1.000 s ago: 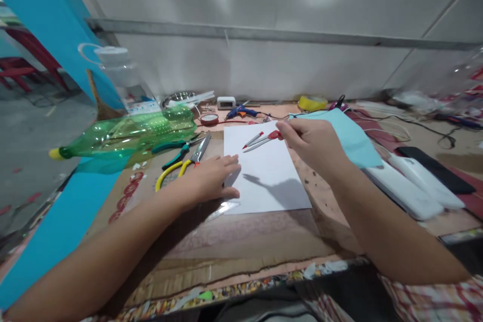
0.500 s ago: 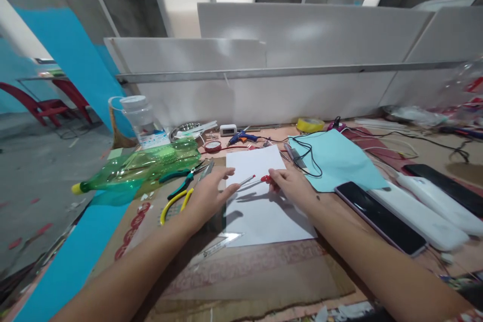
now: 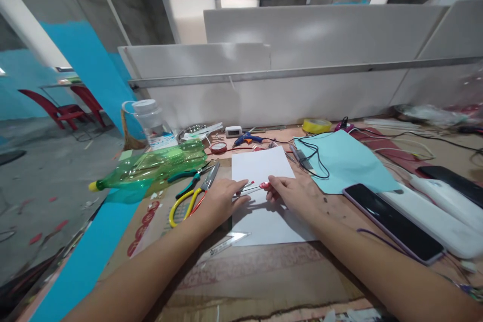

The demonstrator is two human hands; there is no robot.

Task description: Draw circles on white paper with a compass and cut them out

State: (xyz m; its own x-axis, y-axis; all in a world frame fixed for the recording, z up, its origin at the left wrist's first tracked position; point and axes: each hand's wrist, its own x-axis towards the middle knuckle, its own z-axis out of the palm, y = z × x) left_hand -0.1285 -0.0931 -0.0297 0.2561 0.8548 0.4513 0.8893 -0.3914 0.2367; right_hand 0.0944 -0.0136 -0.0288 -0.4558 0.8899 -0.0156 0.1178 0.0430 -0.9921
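Over a white sheet of paper (image 3: 256, 226), both hands are close together. My left hand (image 3: 224, 198) pinches a slim grey stick with a red tip (image 3: 246, 185) between thumb and fingers. In my right hand (image 3: 289, 193) is a red-ended thin rod (image 3: 264, 185), its shaft pointing left toward the left fingers. The two thin pieces lie almost side by side; whether they touch I cannot tell. Beside my left wrist are yellow-handled scissors (image 3: 177, 206) and teal-handled pliers (image 3: 188, 183). A clear set square (image 3: 228, 242) lies below that hand, at the paper's lower left.
A green plastic bottle (image 3: 151, 168) lies at left, before a clear jar (image 3: 151, 123). Behind the paper are a blue glue gun (image 3: 247, 139) and yellow tape (image 3: 317, 126). At right lie a light-blue sheet (image 3: 347, 161), a black cable (image 3: 320, 161) and a phone (image 3: 392, 224).
My hands have drawn nearer each other, bringing the two thin pieces closer together and lower over the paper. The whole view has shifted slightly.
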